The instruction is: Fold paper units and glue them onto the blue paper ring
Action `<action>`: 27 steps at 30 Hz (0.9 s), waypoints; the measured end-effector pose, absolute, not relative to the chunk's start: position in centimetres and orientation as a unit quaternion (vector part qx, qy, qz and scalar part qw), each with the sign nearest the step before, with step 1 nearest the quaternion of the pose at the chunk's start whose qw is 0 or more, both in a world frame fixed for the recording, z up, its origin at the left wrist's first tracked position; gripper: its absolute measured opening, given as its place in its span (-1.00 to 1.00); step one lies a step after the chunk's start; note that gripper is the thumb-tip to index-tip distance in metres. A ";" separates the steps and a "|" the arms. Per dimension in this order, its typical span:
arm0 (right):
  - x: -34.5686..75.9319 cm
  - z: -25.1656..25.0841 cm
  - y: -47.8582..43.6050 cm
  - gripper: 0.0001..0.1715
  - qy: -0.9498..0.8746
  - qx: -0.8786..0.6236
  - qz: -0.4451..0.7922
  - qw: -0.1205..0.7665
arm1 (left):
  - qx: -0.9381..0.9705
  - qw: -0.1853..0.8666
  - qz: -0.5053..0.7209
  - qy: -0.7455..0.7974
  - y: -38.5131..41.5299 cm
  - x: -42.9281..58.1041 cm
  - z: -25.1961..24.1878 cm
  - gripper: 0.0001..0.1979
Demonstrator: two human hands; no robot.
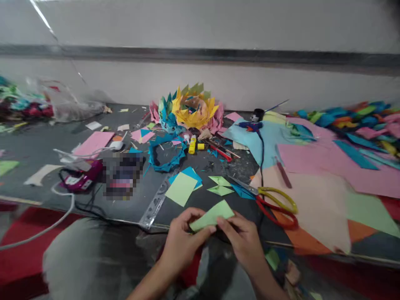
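Between my two hands, over the table's front edge, is a folded piece of light green paper [210,216]. My left hand [186,233] grips its left end, thumb along the lower edge. My right hand [240,233] pinches the right end between thumb and fingers. Just beyond lie a light green paper rectangle [181,188] on blue sheets [194,174] and folded green pieces [220,185]. To the right rest scissors [268,200] with one yellow and one red handle loop. A clear ruler [155,203] lies at the left of the green rectangle.
Folded-paper crowns in yellow [195,118] and other colours stand at the back, with a blue paper ring [152,154] in front. A glue stick [192,144], a purple device with cables [83,177], coloured sheets [312,187] and a glue gun [250,126] lie around.
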State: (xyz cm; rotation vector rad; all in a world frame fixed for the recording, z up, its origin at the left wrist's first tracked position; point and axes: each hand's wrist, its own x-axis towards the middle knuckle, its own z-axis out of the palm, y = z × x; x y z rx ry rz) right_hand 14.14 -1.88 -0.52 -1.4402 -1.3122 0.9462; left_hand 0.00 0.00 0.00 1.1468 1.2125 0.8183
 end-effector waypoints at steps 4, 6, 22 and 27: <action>17.5 -1.8 -1.7 -0.62 -0.364 -0.617 0.317 0.622 | 0.463 0.604 0.348 0.547 0.3 -1.7 -0.4 -0.68; 18.3 -2.0 -1.6 -0.61 -0.337 -0.596 0.338 0.645 | 0.456 0.584 0.383 0.552 0.8 -2.1 -0.2 -0.63; 15.2 -1.1 -1.4 -0.67 -0.422 -0.531 0.498 0.540 | 0.573 0.592 0.350 0.446 2.6 0.7 1.1 -0.83; 15.1 -1.1 -1.6 -0.76 -0.466 -0.565 0.458 0.504 | 0.541 0.625 0.343 0.446 2.3 0.9 1.0 -0.70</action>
